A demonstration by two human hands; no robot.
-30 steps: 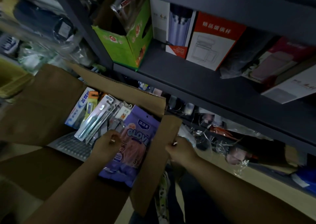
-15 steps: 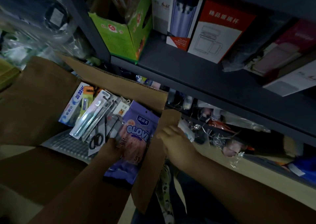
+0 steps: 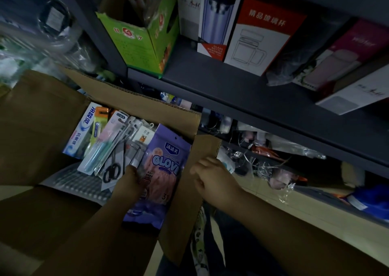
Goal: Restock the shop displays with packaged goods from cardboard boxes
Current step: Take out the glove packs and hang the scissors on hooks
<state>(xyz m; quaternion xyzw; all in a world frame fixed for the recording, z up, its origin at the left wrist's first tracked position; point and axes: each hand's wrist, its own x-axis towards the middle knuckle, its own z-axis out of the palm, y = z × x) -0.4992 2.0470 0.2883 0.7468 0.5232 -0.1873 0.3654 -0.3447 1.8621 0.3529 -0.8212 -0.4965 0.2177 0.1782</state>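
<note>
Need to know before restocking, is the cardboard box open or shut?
Open: the cardboard box has its flaps spread, and the purple glove pack shows inside.

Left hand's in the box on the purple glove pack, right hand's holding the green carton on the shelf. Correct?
Not quite. The right hand is at the cardboard box flap, not the green carton. The left hand is on the purple glove pack, per the head view.

We see a dim room with dark grey metal shelving filling the upper right, its upright post rising at left, and pale beige flooring below the lowest shelf.
</note>
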